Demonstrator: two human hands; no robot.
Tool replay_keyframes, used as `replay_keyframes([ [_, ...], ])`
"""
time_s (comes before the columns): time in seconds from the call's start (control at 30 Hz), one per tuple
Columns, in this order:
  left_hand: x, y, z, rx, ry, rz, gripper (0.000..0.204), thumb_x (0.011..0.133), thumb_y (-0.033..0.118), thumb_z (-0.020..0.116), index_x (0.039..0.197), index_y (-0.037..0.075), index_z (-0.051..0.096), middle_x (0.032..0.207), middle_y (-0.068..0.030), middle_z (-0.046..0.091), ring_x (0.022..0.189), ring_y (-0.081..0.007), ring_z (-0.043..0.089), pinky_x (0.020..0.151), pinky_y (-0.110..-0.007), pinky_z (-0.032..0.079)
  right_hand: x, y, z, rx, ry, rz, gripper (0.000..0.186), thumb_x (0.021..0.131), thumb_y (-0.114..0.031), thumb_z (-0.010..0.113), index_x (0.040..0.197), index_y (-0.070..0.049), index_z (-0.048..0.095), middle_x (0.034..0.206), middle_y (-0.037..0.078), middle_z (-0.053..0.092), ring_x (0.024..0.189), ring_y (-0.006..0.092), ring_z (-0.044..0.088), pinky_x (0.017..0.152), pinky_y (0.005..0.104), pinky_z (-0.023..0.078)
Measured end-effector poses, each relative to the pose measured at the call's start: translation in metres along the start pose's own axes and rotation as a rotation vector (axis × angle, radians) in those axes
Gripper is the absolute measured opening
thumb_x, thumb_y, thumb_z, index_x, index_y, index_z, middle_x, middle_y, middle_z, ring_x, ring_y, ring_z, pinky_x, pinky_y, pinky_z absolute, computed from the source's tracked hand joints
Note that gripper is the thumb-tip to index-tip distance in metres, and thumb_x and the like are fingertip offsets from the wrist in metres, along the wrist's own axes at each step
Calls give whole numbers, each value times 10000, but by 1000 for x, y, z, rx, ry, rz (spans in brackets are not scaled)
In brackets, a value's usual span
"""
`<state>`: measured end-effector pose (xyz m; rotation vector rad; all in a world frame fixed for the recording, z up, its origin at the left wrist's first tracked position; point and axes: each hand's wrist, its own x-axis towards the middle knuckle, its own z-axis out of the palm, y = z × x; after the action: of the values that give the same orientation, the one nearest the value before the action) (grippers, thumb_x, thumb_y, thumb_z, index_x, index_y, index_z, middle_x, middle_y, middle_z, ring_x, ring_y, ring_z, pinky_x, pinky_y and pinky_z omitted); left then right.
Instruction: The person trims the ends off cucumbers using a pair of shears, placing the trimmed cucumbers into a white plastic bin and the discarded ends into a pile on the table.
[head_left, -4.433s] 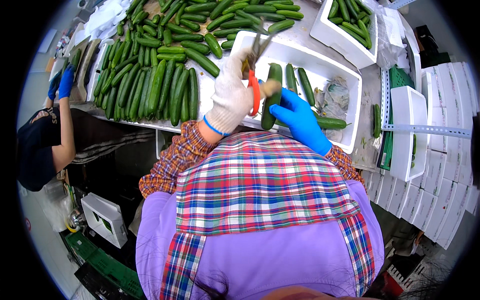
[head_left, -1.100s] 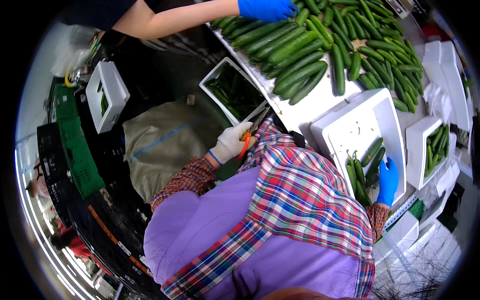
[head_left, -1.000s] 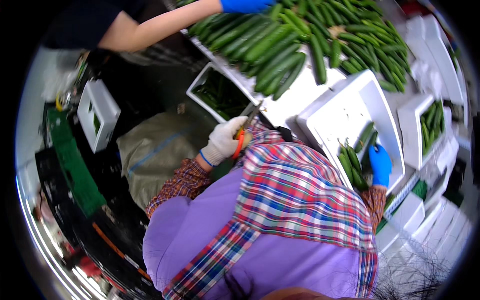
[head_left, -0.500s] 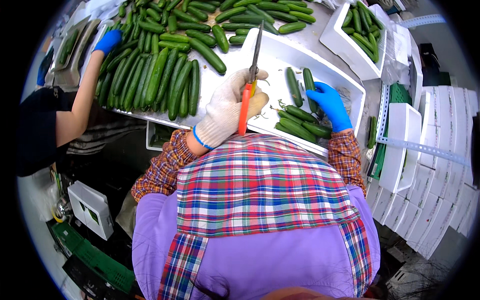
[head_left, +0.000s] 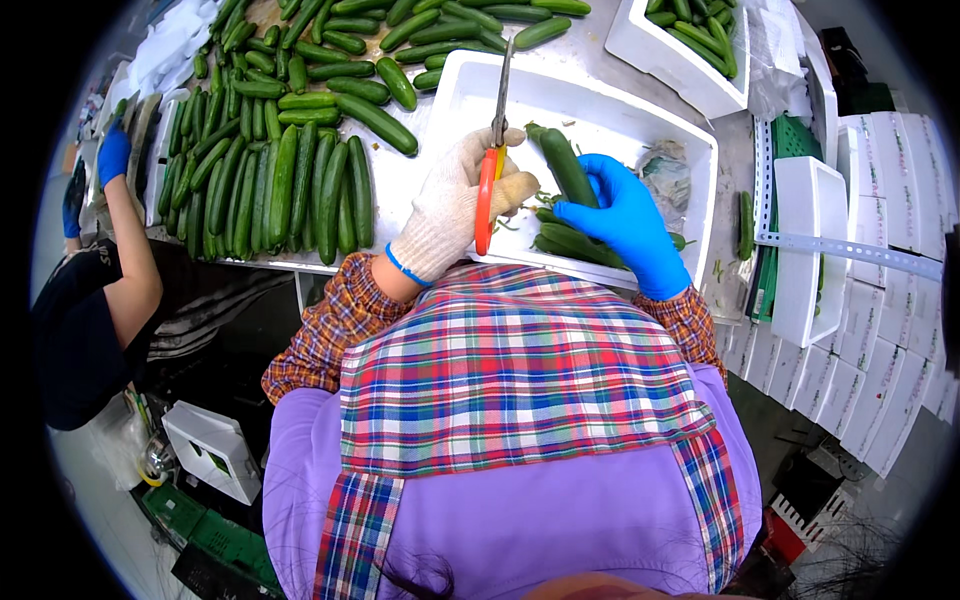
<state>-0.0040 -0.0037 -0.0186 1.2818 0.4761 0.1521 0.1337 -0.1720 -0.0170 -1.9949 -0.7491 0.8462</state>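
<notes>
In the head view my left hand (head_left: 462, 200), in a white knit glove, is closed on red-handled scissors (head_left: 492, 170) whose long blades point up. My right hand (head_left: 615, 220), in a blue glove, grips a cucumber (head_left: 565, 160) over the white foam box (head_left: 690, 150), just right of the scissors. More cucumbers (head_left: 570, 244) lie beneath it in that box, beside stem bits and a crumpled bag (head_left: 663, 175). Many cucumbers (head_left: 285, 180) are laid out on the table left of the box.
A co-worker's arm (head_left: 135, 245) with a blue glove reaches at the far left. A foam box of cucumbers (head_left: 695, 35) stands at the back right. Right of me are a perforated metal strip (head_left: 850, 247), a foam box (head_left: 805, 190) and stacked white boxes (head_left: 875, 340). Crates (head_left: 210, 540) stand lower left.
My right hand has lifted a cucumber from those in the box and moved left, nearer the scissors. The co-worker's hand has moved left, away from the cucumber pile. The head view has shifted.
</notes>
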Motion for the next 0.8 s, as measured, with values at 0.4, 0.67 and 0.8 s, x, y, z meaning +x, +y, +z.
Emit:
replay_keyframes([
  [0.4, 14, -12, -4, 29, 76, 100, 565, 824, 151, 702, 1282, -33, 427, 862, -38, 568, 671, -111, 557, 575, -232, 461, -7, -20, 16, -384, 47, -343, 372, 755, -262, 756, 1083, -118, 656, 920, 119, 606, 796, 292, 627, 693, 388, 503],
  [0.67, 8, -12, -26, -336, 197, 132, 605, 858, 201, 722, 1303, -24, 378, 969, -118, 567, 802, -201, 623, 687, -317, 535, -18, 6, -22, -407, -65, 53, 271, 854, -265, 674, 1080, -117, 690, 927, 117, 660, 823, 230, 651, 726, 345, 516],
  [0.8, 8, -22, -29, -450, 132, 159, 644, 855, 226, 729, 1327, -6, 357, 1050, -153, 562, 882, -251, 634, 768, -360, 542, -26, 16, -16, -79, 27, -92, 356, 868, -199, 662, 1213, -118, 625, 997, 100, 669, 885, 185, 651, 799, 333, 514],
])
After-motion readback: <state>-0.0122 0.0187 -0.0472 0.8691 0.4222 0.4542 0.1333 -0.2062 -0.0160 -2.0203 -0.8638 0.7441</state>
